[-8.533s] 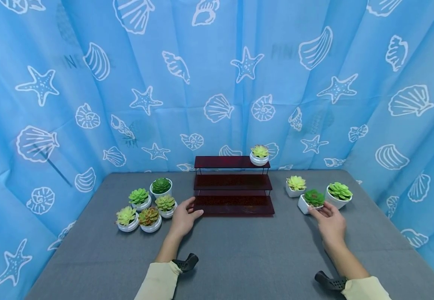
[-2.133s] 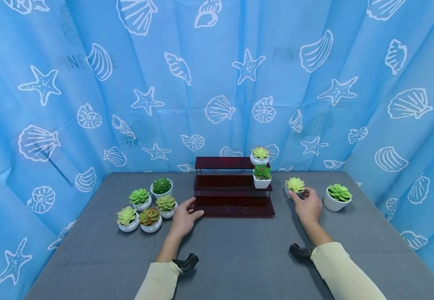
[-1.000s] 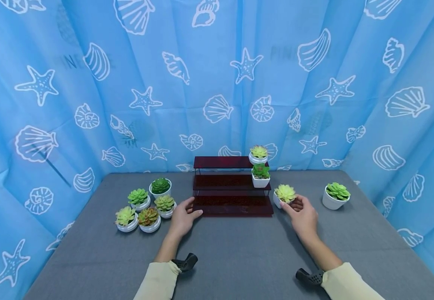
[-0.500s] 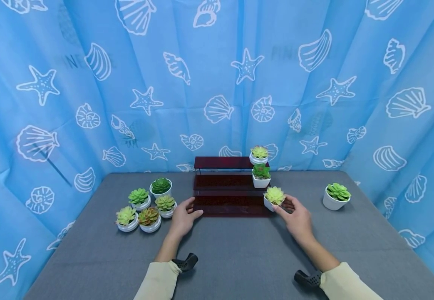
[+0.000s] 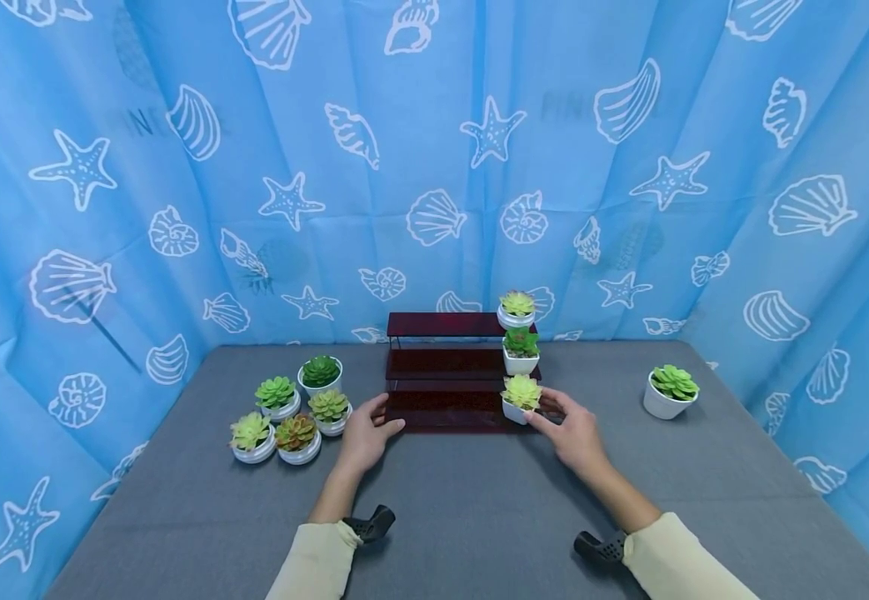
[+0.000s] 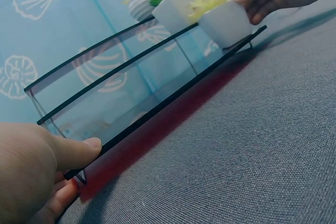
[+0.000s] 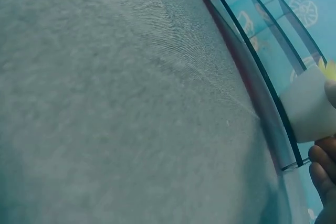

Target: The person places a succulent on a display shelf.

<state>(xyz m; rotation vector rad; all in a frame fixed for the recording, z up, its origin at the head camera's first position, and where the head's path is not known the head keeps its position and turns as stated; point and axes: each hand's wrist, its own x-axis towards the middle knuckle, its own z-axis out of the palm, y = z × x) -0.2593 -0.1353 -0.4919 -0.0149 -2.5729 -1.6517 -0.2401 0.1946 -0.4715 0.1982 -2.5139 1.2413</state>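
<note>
At the right end of the lowest tier of a dark red see-through three-tier display stand (image 5: 441, 408), my right hand (image 5: 572, 429) pinches a white pot with a yellow-green succulent (image 5: 520, 398). In the left wrist view this potted succulent (image 6: 226, 22) is at the tier's surface. My left hand (image 5: 367, 435) grips the stand's lower left corner, its thumb (image 6: 79, 153) over the tier edge and its fingers underneath. Behind the held pot, a dark green succulent in a square pot (image 5: 521, 352) stands on the middle tier. A pale succulent in a ribbed pot (image 5: 516, 310) sits on the top tier.
Left of the stand is a cluster of several potted succulents, among them a reddish one (image 5: 297, 437) and a dark green one (image 5: 321, 373). One bright green potted succulent (image 5: 671, 392) stands alone at the right. A blue shell-print curtain (image 5: 374, 208) hangs behind the grey table (image 5: 449, 517).
Earlier, my right hand set the dark green succulent on the middle tier. Since then it has carried the yellow-green one leftward to the lowest tier. My left hand has stayed at the stand's corner.
</note>
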